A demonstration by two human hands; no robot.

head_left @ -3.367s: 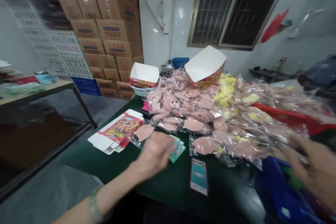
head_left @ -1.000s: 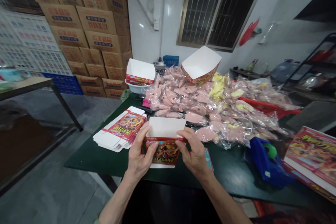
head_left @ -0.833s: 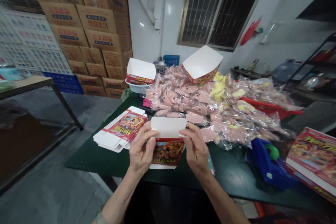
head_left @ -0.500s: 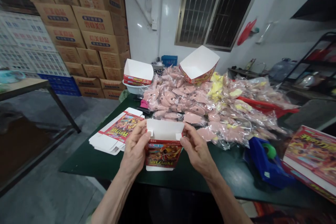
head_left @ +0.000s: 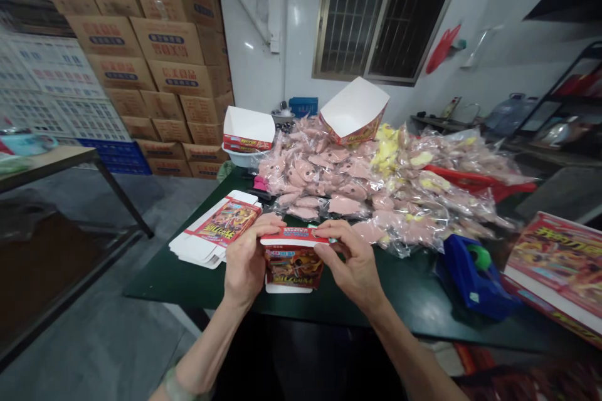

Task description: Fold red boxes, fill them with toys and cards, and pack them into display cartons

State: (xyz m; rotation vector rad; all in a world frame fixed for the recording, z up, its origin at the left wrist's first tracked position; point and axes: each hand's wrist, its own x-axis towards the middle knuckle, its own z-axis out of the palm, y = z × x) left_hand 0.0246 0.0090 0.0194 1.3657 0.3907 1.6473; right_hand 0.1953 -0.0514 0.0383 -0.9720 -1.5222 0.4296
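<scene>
Between my hands is a small red printed cardboard box [head_left: 294, 266], held above the near edge of the green table [head_left: 211, 288]. Its top flap is folded over toward me, showing a red and blue printed strip. My left hand [head_left: 247, 260] grips the box's left side, fingers along the folded top edge. On the right side, my right hand [head_left: 350, 260] pinches the upper corner between thumb and fingers. A white flap sticks out at the box's bottom. Left of it lies a stack of flat printed cartons [head_left: 219, 229].
Plastic-wrapped pink pieces [head_left: 348, 185] are heaped behind the box. An open carton [head_left: 355, 113] rests on the heap, another [head_left: 248, 128] over a white basin [head_left: 244, 156]. Right are a blue tape dispenser [head_left: 477, 285] and printed boxes [head_left: 557, 269]. Brown cartons [head_left: 174, 69] stand stacked behind.
The box's top flap has gone from standing up, white inside showing, to folded over toward me. Both hands have shifted their fingers onto the top edge.
</scene>
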